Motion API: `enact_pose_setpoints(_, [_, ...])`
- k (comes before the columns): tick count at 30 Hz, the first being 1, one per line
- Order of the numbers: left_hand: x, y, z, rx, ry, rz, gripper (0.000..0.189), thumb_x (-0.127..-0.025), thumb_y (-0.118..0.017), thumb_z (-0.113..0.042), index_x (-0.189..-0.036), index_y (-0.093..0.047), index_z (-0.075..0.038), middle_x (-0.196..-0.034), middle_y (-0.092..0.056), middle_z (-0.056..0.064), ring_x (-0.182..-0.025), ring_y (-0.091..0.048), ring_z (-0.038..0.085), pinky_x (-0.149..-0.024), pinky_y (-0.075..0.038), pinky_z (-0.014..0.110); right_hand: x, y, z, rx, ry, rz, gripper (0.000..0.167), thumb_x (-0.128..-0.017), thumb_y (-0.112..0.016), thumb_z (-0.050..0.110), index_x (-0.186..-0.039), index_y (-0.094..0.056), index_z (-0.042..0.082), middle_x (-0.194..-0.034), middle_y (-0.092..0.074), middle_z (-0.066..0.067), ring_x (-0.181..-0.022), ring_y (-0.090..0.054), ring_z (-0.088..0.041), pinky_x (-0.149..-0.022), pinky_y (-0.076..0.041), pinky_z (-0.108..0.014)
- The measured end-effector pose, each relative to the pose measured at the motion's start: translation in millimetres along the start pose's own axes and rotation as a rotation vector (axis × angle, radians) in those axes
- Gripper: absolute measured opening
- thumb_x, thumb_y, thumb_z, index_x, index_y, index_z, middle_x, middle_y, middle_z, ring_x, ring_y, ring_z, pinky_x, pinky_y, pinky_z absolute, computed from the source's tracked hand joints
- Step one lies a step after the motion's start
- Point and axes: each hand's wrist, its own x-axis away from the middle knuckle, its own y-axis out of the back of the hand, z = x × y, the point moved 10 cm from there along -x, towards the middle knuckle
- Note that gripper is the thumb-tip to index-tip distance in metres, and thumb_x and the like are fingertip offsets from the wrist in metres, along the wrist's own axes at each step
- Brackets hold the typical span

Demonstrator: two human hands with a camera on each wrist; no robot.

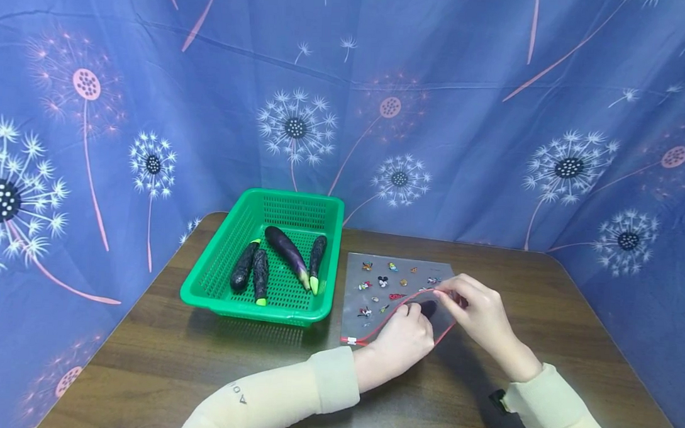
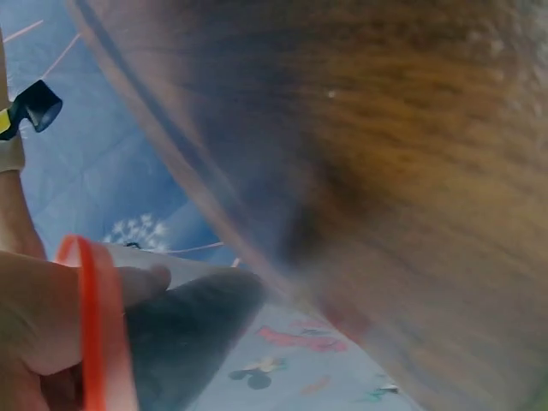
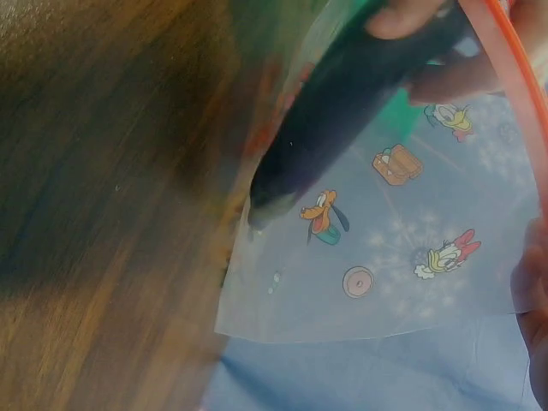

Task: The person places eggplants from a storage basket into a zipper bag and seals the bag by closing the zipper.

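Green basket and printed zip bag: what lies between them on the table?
A narrow strip of bare wooden tabletop separates the basket from the bag; the head view shows it.

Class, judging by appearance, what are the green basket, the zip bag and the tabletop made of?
Basket: probably moulded plastic, slightly shiny; smooth rim, regular slots.
Bag: apparently thin plastic film; transparent walls, softly curving mouth.
Tabletop: wood or imitation laminate, faintly glossy; brown grain shows, but the core is hidden.
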Motion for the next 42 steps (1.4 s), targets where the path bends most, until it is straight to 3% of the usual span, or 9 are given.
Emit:
enact_pose_setpoints(12, [5.0,-35.8,2.8,-0.087,0.170,0.110,0.017,-0.084,-0.048,-0.021,-0.081,-0.065,-0.022,-0.068,-0.058,-0.009,-0.060,-0.049,0.004,-0.049,-0.038,0.026,0.2,0,5,0.004,0.016,0.004,0.029,-0.093,-0.057,0.036,-0.079,-0.070,0.014,-0.073,-0.058,0.012,-0.055,-0.043,-0.001,-0.050,-0.033,-0.012])
enact_pose_setpoints(16, [4.7,-41.8,9.7,-0.101,0.250,0.106,0.017,-0.084,-0.046,-0.019,-0.079,-0.062,-0.024,-0.068,-0.057,-0.010,-0.060,-0.050,0.004,-0.050,-0.038,0.026,0.4,-1,4,0.013,0.013,0.014,0.005,-0.083,-0.071,0.018,-0.080,-0.069,0.016,-0.072,-0.056,0.012,-0.056,-0.043,-0.001,-0.050,-0.034,-0.012])
enact_pose_setpoints(20, [4.0,-48.5,16.1,-0.108,0.278,0.142,0.017,-0.084,-0.047,-0.018,-0.081,-0.063,-0.024,-0.070,-0.058,-0.010,-0.062,-0.052,0.005,-0.049,-0.037,0.025,0.9,-2,3,0.030,0.007,0.021,0.018,-0.070,-0.076,0.003,-0.080,-0.069,0.017,-0.071,-0.055,0.013,-0.055,-0.043,-0.001,-0.050,-0.034,-0.013])
enact_pose_setpoints(23, [4.2,-52.8,18.8,-0.097,0.272,0.183,0.016,-0.085,-0.050,-0.021,-0.088,-0.066,-0.023,-0.070,-0.059,-0.012,-0.061,-0.052,0.002,-0.048,-0.038,0.021,1.9,-3,2,0.043,0.006,0.021,0.005,-0.079,-0.073,0.014,-0.080,-0.069,0.017,-0.070,-0.054,0.013,-0.054,-0.045,-0.003,-0.049,-0.035,-0.014])
enact_pose_setpoints(25, [5.0,-54.6,18.4,-0.084,0.255,0.206,0.018,-0.086,-0.052,-0.021,-0.093,-0.068,-0.021,-0.072,-0.060,-0.013,-0.058,-0.052,-0.001,-0.049,-0.040,0.019,2.6,-4,2,0.048,0.006,0.017,0.012,-0.087,-0.067,0.025,-0.080,-0.070,0.016,-0.070,-0.054,0.014,-0.053,-0.045,-0.003,-0.049,-0.035,-0.014])
enact_pose_setpoints(29, [7.1,-53.3,15.3,-0.023,0.222,0.235,0.024,-0.087,-0.052,-0.020,-0.102,-0.070,-0.015,-0.086,-0.067,-0.008,-0.066,-0.059,0.000,-0.058,-0.048,0.021,3.3,-5,0,0.061,0.004,0.003,0.030,-0.093,-0.056,0.038,-0.079,-0.070,0.015,-0.069,-0.054,0.013,-0.053,-0.045,-0.004,-0.049,-0.035,-0.013])
enact_pose_setpoints(33, [9.5,-45.3,12.8,0.023,0.192,0.221,0.023,-0.088,-0.050,-0.020,-0.101,-0.069,-0.015,-0.096,-0.067,-0.001,-0.078,-0.061,0.007,-0.061,-0.051,0.024,3.1,-7,-2,0.070,-0.003,0.003,0.020,-0.090,-0.062,0.030,-0.080,-0.069,0.015,-0.070,-0.057,0.012,-0.053,-0.045,-0.003,-0.049,-0.035,-0.013])
enact_pose_setpoints(36, [11.3,-33.0,13.2,0.047,0.188,0.155,0.017,-0.088,-0.052,-0.021,-0.093,-0.068,-0.017,-0.088,-0.065,-0.001,-0.076,-0.058,0.009,-0.054,-0.047,0.021,2.7,-8,-4,0.079,-0.014,0.005,0.004,-0.080,-0.072,0.016,-0.080,-0.069,0.014,-0.070,-0.058,0.012,-0.053,-0.045,-0.003,-0.049,-0.036,-0.014])
enact_pose_setpoints(42, [16.8,-2.1,17.8,0.105,0.145,0.065,0.005,-0.083,-0.060,-0.021,-0.079,-0.062,-0.020,-0.072,-0.055,-0.005,-0.068,-0.049,0.009,-0.051,-0.037,0.022,1.9,-8,-7,0.099,-0.026,-0.010,0.020,-0.065,-0.078,0.002,-0.079,-0.068,0.013,-0.069,-0.057,0.011,-0.053,-0.046,-0.004,-0.048,-0.036,-0.016])
